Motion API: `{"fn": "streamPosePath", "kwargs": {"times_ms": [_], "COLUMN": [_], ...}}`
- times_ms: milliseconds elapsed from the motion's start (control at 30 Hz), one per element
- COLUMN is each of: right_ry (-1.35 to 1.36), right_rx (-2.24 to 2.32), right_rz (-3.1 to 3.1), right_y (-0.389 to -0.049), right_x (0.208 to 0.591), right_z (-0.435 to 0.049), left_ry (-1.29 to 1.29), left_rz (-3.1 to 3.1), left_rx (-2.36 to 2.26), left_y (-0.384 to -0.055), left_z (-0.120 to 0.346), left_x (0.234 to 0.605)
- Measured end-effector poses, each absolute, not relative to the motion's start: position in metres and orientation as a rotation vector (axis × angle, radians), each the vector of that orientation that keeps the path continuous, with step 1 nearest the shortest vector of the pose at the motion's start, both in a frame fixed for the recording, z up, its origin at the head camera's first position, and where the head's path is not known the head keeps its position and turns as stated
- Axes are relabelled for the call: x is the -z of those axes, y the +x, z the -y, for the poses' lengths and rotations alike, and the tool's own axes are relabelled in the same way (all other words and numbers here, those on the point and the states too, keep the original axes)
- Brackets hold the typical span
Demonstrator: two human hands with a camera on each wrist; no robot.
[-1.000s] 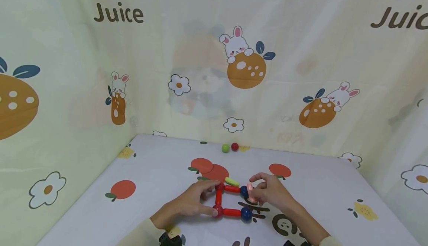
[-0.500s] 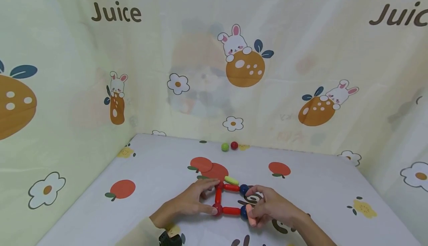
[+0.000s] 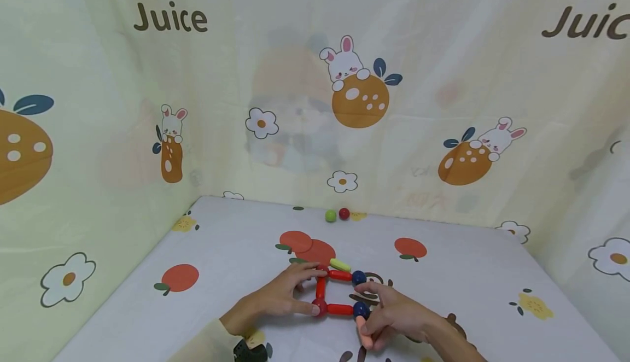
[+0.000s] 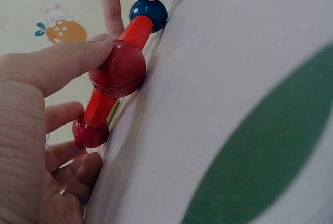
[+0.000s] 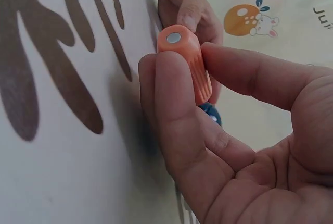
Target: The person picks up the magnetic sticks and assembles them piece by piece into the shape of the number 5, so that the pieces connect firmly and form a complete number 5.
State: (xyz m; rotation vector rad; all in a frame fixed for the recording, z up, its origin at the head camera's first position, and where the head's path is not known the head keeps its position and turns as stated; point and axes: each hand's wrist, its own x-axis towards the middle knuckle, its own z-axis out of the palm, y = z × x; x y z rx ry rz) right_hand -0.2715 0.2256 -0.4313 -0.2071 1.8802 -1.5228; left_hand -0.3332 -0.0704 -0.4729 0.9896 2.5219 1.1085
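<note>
A three-sided frame of red magnetic sticks (image 3: 339, 310) and balls lies on the table. Its left corners are a near red ball (image 4: 118, 69) and a far red ball (image 4: 91, 132); a near blue ball (image 3: 361, 309) and a far blue ball (image 3: 359, 278) cap the right ends. My left hand (image 3: 280, 296) holds the left side, thumb on the near red ball, fingers at the far one. My right hand (image 3: 401, 313) pinches a salmon-pink magnetic stick (image 5: 187, 62) between thumb and fingers. One end of that stick is right at the near blue ball; its metal tip faces the right wrist camera.
Just behind the frame lies a yellow-green stick (image 3: 339, 265). Farther back, a green ball (image 3: 331, 216) and a loose red ball (image 3: 344, 214) sit side by side near the printed back curtain. A fruit-printed cloth (image 3: 236, 274) covers the table.
My right hand has carried the salmon stick from beside the far blue ball toward me to the near blue ball's front side. My left hand has stayed on the red balls.
</note>
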Motion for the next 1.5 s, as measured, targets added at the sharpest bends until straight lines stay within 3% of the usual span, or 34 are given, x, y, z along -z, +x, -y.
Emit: {"fn": "streamPosePath", "kwargs": {"times_ms": [1500], "right_ry": [-0.222], "right_rx": [1.492], "right_rz": [-1.865], "right_y": [-0.2720], "right_x": [0.4390], "right_z": [-0.2296], "left_ry": [0.982], "left_rz": [-2.524], "left_rx": [-1.142], "left_y": [-0.3351], "left_z": [0.0691], "left_x": [0.4764]}}
